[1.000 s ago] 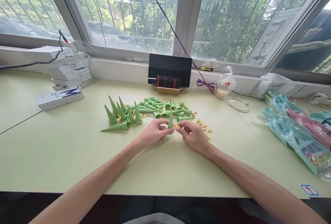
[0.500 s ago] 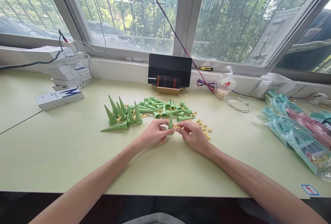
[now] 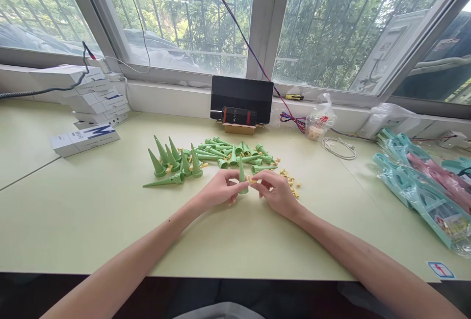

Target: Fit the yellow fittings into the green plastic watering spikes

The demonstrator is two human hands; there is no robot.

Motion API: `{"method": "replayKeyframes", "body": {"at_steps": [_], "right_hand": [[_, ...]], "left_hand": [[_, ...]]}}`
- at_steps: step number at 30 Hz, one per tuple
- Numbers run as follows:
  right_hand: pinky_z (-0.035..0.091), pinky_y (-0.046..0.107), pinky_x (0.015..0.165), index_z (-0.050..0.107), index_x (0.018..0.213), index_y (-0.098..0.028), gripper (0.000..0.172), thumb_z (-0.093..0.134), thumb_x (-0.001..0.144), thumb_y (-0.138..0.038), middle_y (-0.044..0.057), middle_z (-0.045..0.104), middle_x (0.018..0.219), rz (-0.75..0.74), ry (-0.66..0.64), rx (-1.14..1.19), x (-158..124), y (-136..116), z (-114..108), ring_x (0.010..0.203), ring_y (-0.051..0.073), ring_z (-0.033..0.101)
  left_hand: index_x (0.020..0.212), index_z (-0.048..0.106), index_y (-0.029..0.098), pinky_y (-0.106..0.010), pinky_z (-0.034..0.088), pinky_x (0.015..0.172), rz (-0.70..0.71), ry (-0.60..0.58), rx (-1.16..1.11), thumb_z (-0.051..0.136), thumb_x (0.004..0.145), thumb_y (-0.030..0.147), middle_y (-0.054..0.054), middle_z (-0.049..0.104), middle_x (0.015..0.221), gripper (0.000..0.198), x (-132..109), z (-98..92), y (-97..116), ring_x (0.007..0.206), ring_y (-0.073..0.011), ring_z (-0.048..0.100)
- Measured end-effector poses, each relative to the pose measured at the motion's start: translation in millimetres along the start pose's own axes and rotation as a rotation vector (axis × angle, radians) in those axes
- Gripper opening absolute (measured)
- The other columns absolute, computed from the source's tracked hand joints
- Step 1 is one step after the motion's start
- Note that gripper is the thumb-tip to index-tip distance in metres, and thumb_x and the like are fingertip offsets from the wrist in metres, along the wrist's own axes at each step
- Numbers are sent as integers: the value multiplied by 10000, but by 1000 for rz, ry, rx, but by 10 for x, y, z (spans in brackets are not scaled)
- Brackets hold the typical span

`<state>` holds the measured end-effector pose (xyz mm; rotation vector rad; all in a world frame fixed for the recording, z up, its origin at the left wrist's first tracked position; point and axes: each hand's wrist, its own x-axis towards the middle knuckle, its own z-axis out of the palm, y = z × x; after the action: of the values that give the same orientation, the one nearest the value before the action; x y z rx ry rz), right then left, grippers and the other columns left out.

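Observation:
My left hand (image 3: 222, 188) is closed around the base of a green plastic spike (image 3: 242, 171), its narrow tip pointing up. Pinched in my right hand (image 3: 275, 190) is a small yellow valve (image 3: 252, 180), held against the spike's side; whether it sits in a hole there I cannot tell. Just beyond my hands lies a heap of green spikes (image 3: 221, 149). To the left of it, several spikes (image 3: 172, 156) stand upright, some with yellow valves in them, and one lying spike (image 3: 164, 180) points left. Loose yellow valves (image 3: 290, 181) are scattered beside my right hand.
A tablet (image 3: 241, 94) with a phone (image 3: 239, 116) before it stands at the back. White boxes (image 3: 88, 138) are stacked at left. Teal and pink bagged plastic items (image 3: 415, 181), a coiled white cable (image 3: 338, 148) and a wrapped cup (image 3: 319, 121) are at right.
The spike in my left hand has shifted slightly left and turned a little. My right hand stays by it with the yellow valve. The heaps look the same.

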<state>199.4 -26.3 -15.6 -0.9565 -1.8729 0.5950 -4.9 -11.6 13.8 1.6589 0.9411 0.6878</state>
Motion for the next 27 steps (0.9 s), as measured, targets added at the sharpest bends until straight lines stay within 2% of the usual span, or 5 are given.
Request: {"method": "replayKeyframes", "body": {"at_steps": [12,20,27], "right_hand": [[463,244,560,640,920,-203,125,578,927,-311,10,629,761,26,-34,-38,7,11,10,577,115,563],[436,241,558,640,844,-183,220,503,960,-311,11,596,705,38,-79,-42,19,-24,3,580,118,531],[435,244,558,634,905,-192,203,511,957,-344,6,597,719,67,-78,9,0,-6,5,560,113,529]], "left_hand": [[876,646,166,-224,388,447,14,-18,36,662,807,486,4,587,629,327,4,-5,-12,440,-91,479],[898,653,172,-207,377,446,2,-36,53,667,806,474,41,513,514,316,-7,-8,20,429,-92,465],[910,650,176,-199,389,449,5,-61,58,657,822,449,45,515,517,287,1,-5,5,430,-86,464]]}}
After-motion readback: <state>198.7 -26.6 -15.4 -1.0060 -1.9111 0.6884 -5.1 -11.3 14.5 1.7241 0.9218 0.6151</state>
